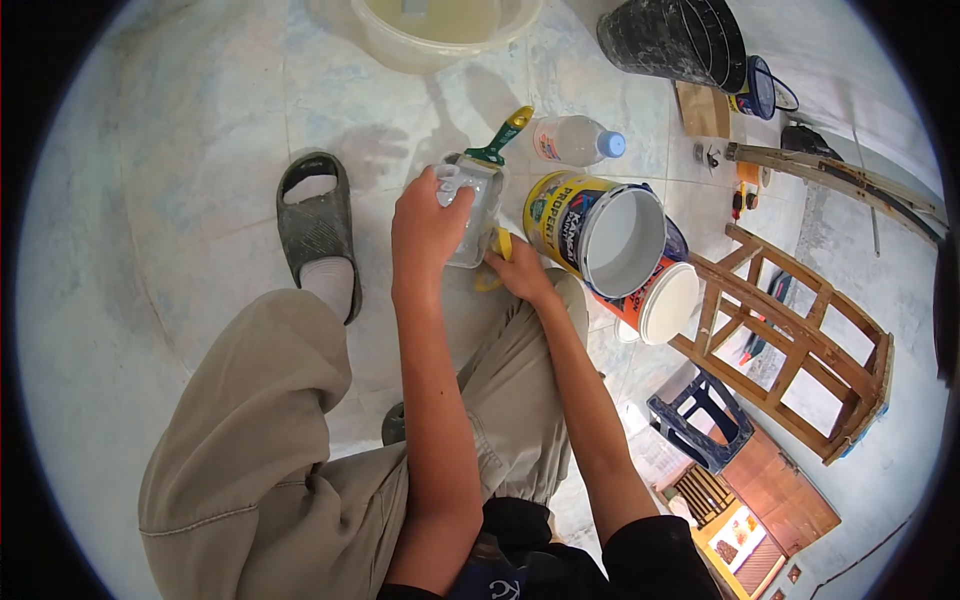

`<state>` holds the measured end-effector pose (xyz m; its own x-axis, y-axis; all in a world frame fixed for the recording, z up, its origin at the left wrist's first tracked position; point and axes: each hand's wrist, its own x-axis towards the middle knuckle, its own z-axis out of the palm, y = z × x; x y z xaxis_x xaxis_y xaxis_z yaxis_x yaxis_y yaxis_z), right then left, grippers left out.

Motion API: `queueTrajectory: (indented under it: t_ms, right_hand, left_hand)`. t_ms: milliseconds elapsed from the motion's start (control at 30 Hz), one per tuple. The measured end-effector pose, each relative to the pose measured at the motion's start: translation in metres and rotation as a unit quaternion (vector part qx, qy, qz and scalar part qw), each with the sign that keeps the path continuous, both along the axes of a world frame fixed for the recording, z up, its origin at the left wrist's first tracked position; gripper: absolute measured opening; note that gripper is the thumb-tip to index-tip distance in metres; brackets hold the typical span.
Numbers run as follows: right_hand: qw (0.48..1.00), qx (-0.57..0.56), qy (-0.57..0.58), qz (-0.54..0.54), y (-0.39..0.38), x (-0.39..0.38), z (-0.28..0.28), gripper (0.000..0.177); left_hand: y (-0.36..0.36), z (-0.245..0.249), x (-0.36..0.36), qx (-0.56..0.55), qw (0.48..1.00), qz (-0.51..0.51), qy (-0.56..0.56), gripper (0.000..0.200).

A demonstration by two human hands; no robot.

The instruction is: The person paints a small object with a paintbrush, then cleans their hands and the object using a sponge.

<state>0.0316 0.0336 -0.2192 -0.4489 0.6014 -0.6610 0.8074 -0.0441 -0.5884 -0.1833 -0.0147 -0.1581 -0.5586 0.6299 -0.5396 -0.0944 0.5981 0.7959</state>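
Observation:
My left hand (430, 225) is closed on a small clear plastic cup (450, 183), over the left side of a clear plastic tray (482, 215). At the tray's lower right, my right hand (518, 268) has its fingers closed round a yellow object (503, 243), perhaps a roll of tape; the fingertips are partly hidden. A paintbrush (490, 150) with a green and yellow handle lies across the tray's top edge. Right of the brush a clear bottle (570, 140) with a blue cap lies on the floor. An open paint bucket (623, 240) stands just right of my right hand.
A white basin (450, 55) of cloudy liquid is at the top. A black bucket (675, 42) lies at upper right. Beyond an orange-labelled bucket (668, 305) are a wooden frame (790, 345) and a dark blue stool (702, 420). My sandalled foot (318, 230) is on the left.

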Motion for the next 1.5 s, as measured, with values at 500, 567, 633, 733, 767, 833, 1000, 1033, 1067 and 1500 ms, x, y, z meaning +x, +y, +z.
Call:
queueTrajectory:
  t_ms: [500,567,633,733,767,833,1000,1033,1067,1500]
  right_hand:
    - [0.989,0.141,-0.037,-0.038,0.01,-0.019,0.072,0.034]
    - [0.973,0.122,0.084,-0.178,0.01,-0.025,0.085,0.031]
    - [0.931,0.099,0.186,-0.297,0.014,-0.029,0.09,0.03]
    - [0.891,-0.005,0.236,-0.389,0.018,-0.039,0.105,0.033]
    - [0.877,-0.024,0.251,-0.41,0.018,-0.045,0.111,0.034]
    - [0.848,-0.062,0.276,-0.449,0.014,-0.056,0.121,0.035]
    - [0.797,-0.127,0.309,-0.504,0.01,-0.061,0.131,0.036]
    - [0.78,-0.142,0.314,-0.523,0.011,-0.062,0.135,0.036]
    - [0.778,-0.144,0.321,-0.52,0.011,-0.06,0.133,0.038]
    - [0.953,0.281,0.101,0.049,0.012,-0.062,0.136,0.071]
  left_hand:
    - [0.003,0.003,0.012,0.133,0.986,-0.105,0.0,0.057]
    - [0.002,0.008,0.016,0.145,0.983,-0.095,-0.055,0.06]
    - [0.007,0.021,0.015,0.129,0.975,-0.085,-0.157,0.062]
    - [0.01,0.036,0.005,0.056,0.947,-0.061,-0.312,0.061]
    - [0.008,0.034,0.004,0.039,0.942,-0.056,-0.328,0.059]
    - [0.008,0.039,0.003,0.013,0.939,-0.057,-0.34,0.058]
    - [0.01,0.046,0.002,0.026,0.942,-0.019,-0.335,0.062]
    - [0.008,0.039,0.002,-0.004,0.945,-0.01,-0.328,0.066]
    - [0.003,0.025,0.002,-0.034,0.946,0.0,-0.321,0.072]
    - [0.009,0.043,-0.004,-0.008,0.872,-0.021,-0.49,0.099]
